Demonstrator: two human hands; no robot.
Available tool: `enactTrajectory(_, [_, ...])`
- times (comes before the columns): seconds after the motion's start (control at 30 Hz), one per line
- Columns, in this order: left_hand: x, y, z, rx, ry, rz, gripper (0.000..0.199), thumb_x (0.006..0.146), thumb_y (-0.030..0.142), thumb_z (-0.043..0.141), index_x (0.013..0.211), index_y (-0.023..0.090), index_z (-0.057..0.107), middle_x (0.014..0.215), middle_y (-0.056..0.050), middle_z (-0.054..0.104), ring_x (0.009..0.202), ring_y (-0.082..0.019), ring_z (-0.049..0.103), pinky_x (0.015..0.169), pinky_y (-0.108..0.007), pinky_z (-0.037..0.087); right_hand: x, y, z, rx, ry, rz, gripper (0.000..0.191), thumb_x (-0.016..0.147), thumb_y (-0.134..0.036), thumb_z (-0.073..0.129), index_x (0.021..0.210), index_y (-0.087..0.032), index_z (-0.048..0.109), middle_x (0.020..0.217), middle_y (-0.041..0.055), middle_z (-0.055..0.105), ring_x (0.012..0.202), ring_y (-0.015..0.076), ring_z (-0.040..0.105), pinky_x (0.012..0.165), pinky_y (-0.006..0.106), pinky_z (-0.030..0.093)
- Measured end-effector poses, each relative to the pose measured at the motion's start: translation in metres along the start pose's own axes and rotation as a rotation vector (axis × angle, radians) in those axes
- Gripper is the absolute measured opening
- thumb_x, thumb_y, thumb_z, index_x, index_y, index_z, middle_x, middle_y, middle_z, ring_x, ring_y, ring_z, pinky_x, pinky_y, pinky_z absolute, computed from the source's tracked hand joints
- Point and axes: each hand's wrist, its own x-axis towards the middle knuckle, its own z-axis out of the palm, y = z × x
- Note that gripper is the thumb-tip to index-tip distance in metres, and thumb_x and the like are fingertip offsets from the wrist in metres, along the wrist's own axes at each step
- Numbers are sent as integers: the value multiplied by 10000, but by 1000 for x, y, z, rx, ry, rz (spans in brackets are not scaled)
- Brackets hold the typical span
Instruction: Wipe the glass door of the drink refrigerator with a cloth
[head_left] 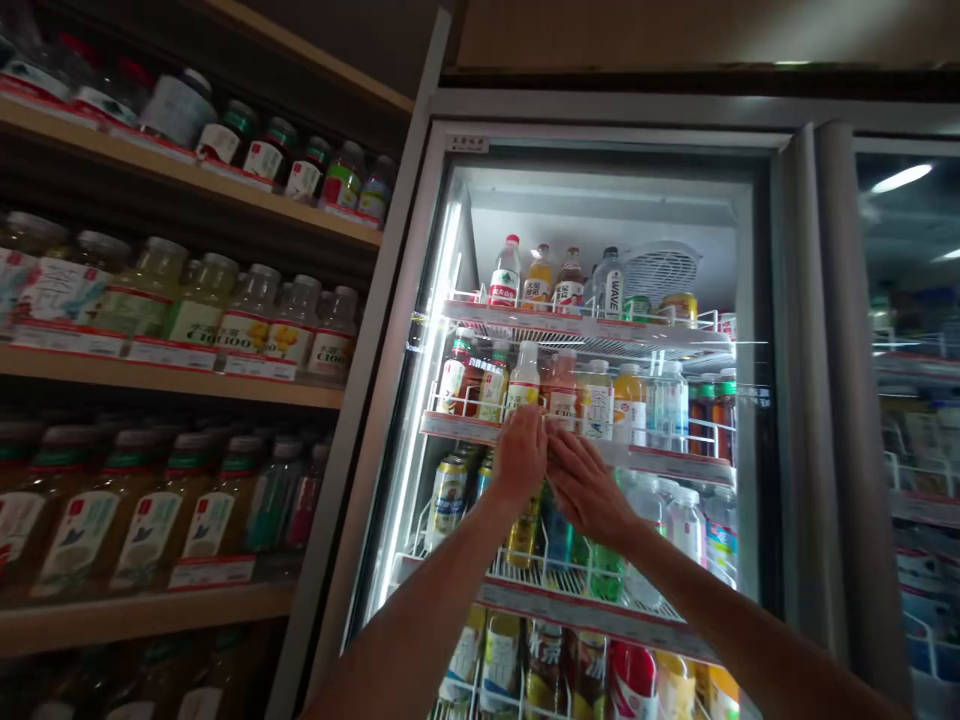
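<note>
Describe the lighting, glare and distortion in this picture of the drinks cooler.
Head view: the cooler is brightly lit inside, its light strip glaring white; the wooden shelves sit dim; edges bow from lens distortion; both hands, left hand and right hand, look slightly soft.

My left hand (520, 455) and right hand (583, 487) meet at glossy clear plastic bottles (523, 385) on a white coated-wire shelf (652, 460). The cooler frame (615, 135) looks like smooth matt metal; the side shelves (225, 385) are wood.

Both hands raised, left (520, 452) touching right (583, 487).
</note>
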Motion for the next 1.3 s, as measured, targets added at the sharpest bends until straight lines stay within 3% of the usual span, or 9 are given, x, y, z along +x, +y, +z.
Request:
enactTrajectory(0.23, [-21,10,6,47,-3,42,270,910,185,335,1060,193,559,1004,-75,626,953,-163,583,873,-360,505,-12,4,-3,-25,-42,25,523,877,-221,443,1394,-170,384,1486,101,330,1418,237,178,1129,478,216])
enactTrajectory(0.4, [-29,2,12,210,-23,160,266,909,228,377,1093,205,568,1176,-85,580,1093,-186,529,926,-377,466,-33,30,-23,-18,-126,-33,537,877,-266,457,1403,-285,353,1487,33,338,1412,230,201,1140,523,151])
enactTrajectory(0.57, [-4,-9,-2,371,12,119,166,871,255,476,872,220,638,871,-57,603,865,-186,567,773,-343,471,-56,54,-29,-111,-102,19,556,867,-251,473,1405,-306,343,1478,39,356,1409,251,206,1133,556,107])
enactTrajectory(0.67, [11,5,-7,322,67,73,210,882,195,413,860,207,622,801,-41,574,780,-158,565,726,-306,473,-54,47,-23,-132,-80,6,541,859,-256,475,1388,-307,372,1484,38,346,1411,258,196,1129,557,103])
enactTrajectory(0.83, [-14,40,18,51,37,62,210,885,151,383,1026,197,532,1007,-67,594,1023,-161,561,874,-312,485,-49,29,-17,-149,-27,138,543,853,-199,449,1387,-274,380,1479,74,349,1410,282,192,1110,588,123])
enactTrajectory(1.0, [-38,32,41,166,-3,128,189,869,186,448,1040,187,528,1039,-96,564,1089,-209,522,884,-373,506,-69,78,-37,-157,47,68,621,871,-178,427,1424,-400,251,1523,-6,254,1402,233,233,1119,538,185])
enactTrajectory(1.13, [-10,-6,6,275,34,270,199,859,189,468,1039,197,553,1003,-72,574,982,-175,550,845,-330,519,-80,120,-46,-277,167,363,571,895,-285,446,1435,-346,272,1544,57,184,1391,302,247,1091,569,207])
enactTrajectory(1.23, [32,-41,-34,290,143,200,206,844,139,410,980,173,562,1103,-107,532,1042,-198,517,899,-390,488,-81,123,-45,-257,163,375,531,896,-312,462,1411,-331,333,1537,48,220,1374,292,291,1103,533,214])
enactTrajectory(1.3, [55,-50,-41,316,325,59,169,805,117,414,871,162,563,1112,-120,521,1055,-224,501,920,-438,461,-80,119,-44,-261,176,366,521,896,-315,470,1402,-325,348,1534,44,232,1370,290,300,1108,524,206])
